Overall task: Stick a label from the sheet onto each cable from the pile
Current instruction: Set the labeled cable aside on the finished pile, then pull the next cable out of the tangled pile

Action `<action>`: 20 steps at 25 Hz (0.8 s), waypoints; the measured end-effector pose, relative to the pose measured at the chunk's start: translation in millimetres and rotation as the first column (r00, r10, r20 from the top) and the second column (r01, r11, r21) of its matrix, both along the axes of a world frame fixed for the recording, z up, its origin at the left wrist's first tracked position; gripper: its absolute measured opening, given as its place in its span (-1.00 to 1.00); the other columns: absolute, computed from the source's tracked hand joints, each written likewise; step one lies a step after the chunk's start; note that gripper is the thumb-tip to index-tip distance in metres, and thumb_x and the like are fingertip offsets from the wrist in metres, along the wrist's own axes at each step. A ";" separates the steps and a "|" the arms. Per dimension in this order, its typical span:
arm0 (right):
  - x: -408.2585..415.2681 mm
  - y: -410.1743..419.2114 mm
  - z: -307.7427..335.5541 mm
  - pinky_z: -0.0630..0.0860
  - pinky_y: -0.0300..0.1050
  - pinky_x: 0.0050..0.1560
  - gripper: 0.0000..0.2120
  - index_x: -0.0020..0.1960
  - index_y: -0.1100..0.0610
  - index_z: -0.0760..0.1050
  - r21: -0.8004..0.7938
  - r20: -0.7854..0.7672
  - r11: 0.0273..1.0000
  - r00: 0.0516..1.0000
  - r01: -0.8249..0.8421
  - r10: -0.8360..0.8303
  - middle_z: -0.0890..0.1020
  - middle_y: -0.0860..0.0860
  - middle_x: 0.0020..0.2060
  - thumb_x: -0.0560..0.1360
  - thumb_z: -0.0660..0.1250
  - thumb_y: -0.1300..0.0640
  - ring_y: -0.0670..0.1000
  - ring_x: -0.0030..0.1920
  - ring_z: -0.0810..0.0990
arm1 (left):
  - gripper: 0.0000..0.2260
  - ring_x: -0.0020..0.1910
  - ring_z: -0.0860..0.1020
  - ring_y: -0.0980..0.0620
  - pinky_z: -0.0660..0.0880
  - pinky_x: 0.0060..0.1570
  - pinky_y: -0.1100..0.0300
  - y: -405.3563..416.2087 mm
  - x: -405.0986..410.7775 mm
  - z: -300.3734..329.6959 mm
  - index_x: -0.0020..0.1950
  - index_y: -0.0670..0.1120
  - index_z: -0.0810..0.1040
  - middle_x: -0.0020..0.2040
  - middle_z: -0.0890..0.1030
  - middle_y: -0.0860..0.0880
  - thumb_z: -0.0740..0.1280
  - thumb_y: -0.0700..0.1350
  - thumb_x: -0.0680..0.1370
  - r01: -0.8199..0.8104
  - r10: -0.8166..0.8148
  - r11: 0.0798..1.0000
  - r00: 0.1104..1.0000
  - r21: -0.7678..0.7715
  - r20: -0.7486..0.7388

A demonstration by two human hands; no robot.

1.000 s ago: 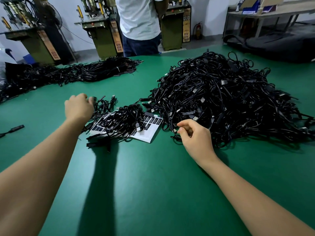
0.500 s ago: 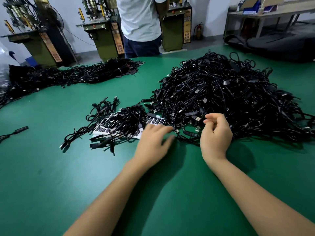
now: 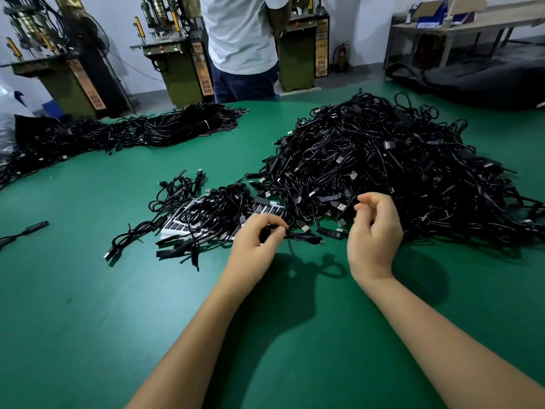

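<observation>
Green matting covers the surface (image 3: 88,320), with press machines (image 3: 174,54) and a standing person (image 3: 241,39) beyond its far edge. Largest on it is the pile (image 3: 398,172) of black cables, a loose tangled heap taken as the landmark. Far to the left of the pile lies a long bundled row of cables (image 3: 118,134). Touching the pile's near-left foot is the label sheet (image 3: 180,224), white with black printed labels, mostly covered by a small cluster of cables (image 3: 215,211). At the pile's near edge the left hand (image 3: 256,246) has its fingers curled in, pinching one cable (image 3: 303,238) that trails towards the pile. The right hand (image 3: 374,231), just in front of the pile, has loosely curled fingers with thumb and forefinger close together; whether they hold anything cannot be told. The cables are judged light, limp and prone to snagging on neighbours, so a grip near the rigid plug end should free one cleanly. The labels are probably thin and best lifted by a corner.
</observation>
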State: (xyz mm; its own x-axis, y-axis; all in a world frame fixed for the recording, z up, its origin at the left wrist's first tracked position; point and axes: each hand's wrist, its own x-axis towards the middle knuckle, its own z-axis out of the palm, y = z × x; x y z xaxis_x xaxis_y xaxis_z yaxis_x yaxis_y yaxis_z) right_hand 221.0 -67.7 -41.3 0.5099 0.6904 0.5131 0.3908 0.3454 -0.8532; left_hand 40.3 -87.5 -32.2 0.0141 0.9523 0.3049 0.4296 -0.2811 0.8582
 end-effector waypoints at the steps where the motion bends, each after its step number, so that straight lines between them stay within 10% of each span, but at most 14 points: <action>1: -2.2 -2.7 0.5 0.48 0.05 -0.12 -0.81 0.01 0.23 0.53 0.040 0.102 0.998 0.994 -0.041 0.037 0.59 0.04 -0.16 0.55 0.17 0.20 0.05 -0.17 0.52 | -0.83 -0.15 0.50 0.06 0.42 -0.10 0.19 -1.5 -4.9 4.7 -0.14 0.01 0.59 -0.11 0.53 -0.01 0.33 -0.25 0.53 0.004 -0.003 1.000 0.998 -0.009 0.061; 8: -22.0 -17.7 -6.6 0.51 -0.03 -0.11 -0.64 0.10 0.13 0.57 -0.204 0.608 0.868 0.637 -0.452 0.475 0.62 -0.05 -0.23 0.49 0.31 -0.13 0.04 -0.15 0.56 | -0.83 -0.16 0.57 0.09 0.46 -0.15 0.30 -7.0 4.6 12.9 -0.10 -0.13 0.61 -0.04 0.55 -0.22 0.33 -0.37 0.44 0.062 -0.047 0.998 0.911 -0.024 0.411; 13: -21.8 -15.1 -9.2 0.42 -0.08 -0.14 -0.85 0.01 0.16 0.59 -0.251 0.613 0.802 0.552 -0.542 0.565 0.58 -0.02 -0.24 0.51 0.37 0.09 0.04 -0.12 0.48 | -0.77 -0.22 0.57 0.05 0.52 -0.11 0.20 -1.6 3.3 10.9 0.12 -0.19 0.57 -0.06 0.65 -0.15 0.41 -0.21 0.47 0.138 -0.040 0.986 0.746 -0.095 0.664; 20: -22.5 -16.1 -8.0 0.41 -0.08 -0.08 -0.90 -0.04 0.14 0.59 -0.286 0.583 0.749 0.512 -0.598 0.631 0.55 -0.09 -0.24 0.52 0.37 0.10 0.02 -0.10 0.45 | -0.74 -0.35 0.39 0.14 0.42 -0.28 0.29 3.2 -10.9 16.4 0.02 -0.16 0.65 -0.29 0.53 0.02 0.27 -0.01 0.55 0.099 0.004 0.987 0.771 -0.126 0.637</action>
State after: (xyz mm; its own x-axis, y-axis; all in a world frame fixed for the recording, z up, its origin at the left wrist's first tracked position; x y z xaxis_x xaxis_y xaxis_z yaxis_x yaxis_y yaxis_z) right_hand 198.4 -83.9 -49.3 -0.4685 0.7352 0.4900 0.5199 0.6778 -0.5199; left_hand 29.4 -84.3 -15.8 -0.0863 0.9890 0.1204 -0.2368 -0.1377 0.9617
